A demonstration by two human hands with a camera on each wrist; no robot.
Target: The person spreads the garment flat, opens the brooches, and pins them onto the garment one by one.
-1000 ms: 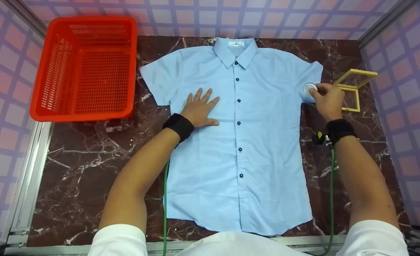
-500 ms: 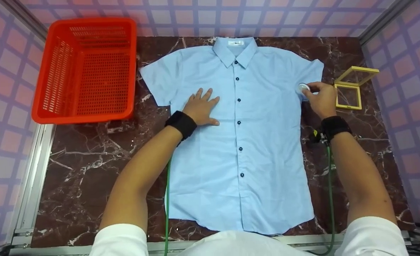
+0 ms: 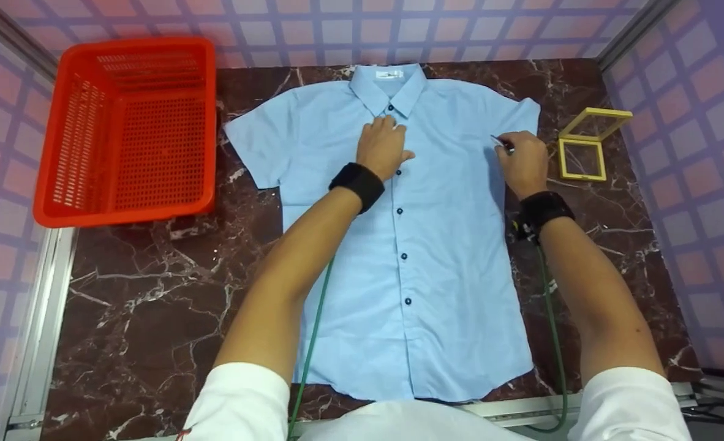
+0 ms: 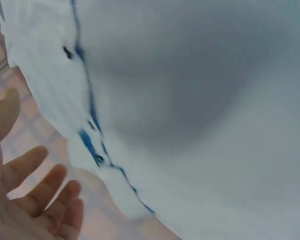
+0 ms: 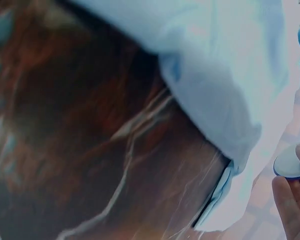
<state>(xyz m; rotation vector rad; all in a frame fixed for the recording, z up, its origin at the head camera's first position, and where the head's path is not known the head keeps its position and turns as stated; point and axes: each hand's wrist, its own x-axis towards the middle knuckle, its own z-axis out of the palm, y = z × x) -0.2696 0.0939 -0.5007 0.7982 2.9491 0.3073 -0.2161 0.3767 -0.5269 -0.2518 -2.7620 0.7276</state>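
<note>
A light blue short-sleeved shirt (image 3: 454,245) lies spread face up, its dark buttons done up along the front. My left hand (image 3: 381,147) hovers over the button strip just below the collar. In the left wrist view its loosely bent fingers (image 4: 40,195) hold nothing and look raised off the cloth. Over the sleeve on the right, my right hand (image 3: 524,162) pinches a round white disc (image 5: 290,162) with a blue edge. From the head view the disc shows nearly edge-on. What its face bears cannot be made out.
An empty red plastic basket (image 3: 123,215) stands at the back left. To the right of the shirt, a small yellow hinged frame (image 3: 581,140) with clear windows stands opened up. Green cables (image 3: 549,306) run from both wrists. Patterned walls enclose the dark marble table (image 3: 154,318).
My left hand, earlier spread flat on the shirt's chest, has lifted and moved right and up to the button strip. The right hand has carried the disc leftward, away from the yellow frame, and tilted it.
</note>
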